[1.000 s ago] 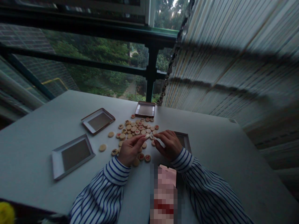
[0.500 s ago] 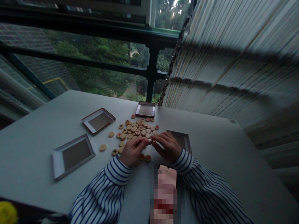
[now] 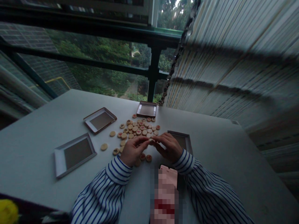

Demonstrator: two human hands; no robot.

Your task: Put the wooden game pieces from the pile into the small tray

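Note:
Both hands meet above the near side of a heap of round wooden Chinese chess pieces [image 3: 138, 132], some marked in red or black, others showing a plain face. My left hand [image 3: 133, 150] is closed, its thumb and forefinger pinching a small pale chess piece [image 3: 151, 140]. From the other side, the fingertips of my right hand [image 3: 168, 146] are closed on the same piece. Which face of it is turned up I cannot tell. Below my hands lie loose red-marked pieces [image 3: 149, 158]; part of the heap is hidden behind my fingers.
Shallow box halves lie around the heap: one at left [image 3: 76, 154], another upper left [image 3: 100, 120], one at the back [image 3: 147, 109], and one partly behind my right hand [image 3: 181, 140]. A pink phone [image 3: 168, 174], partly pixelated, lies near me. Windows and a curtain [image 3: 224, 62] border the white table [image 3: 221, 149].
The view has shifted very slightly. My fingertips have moved a little on the piece between them; the heap and the boxes stay in place.

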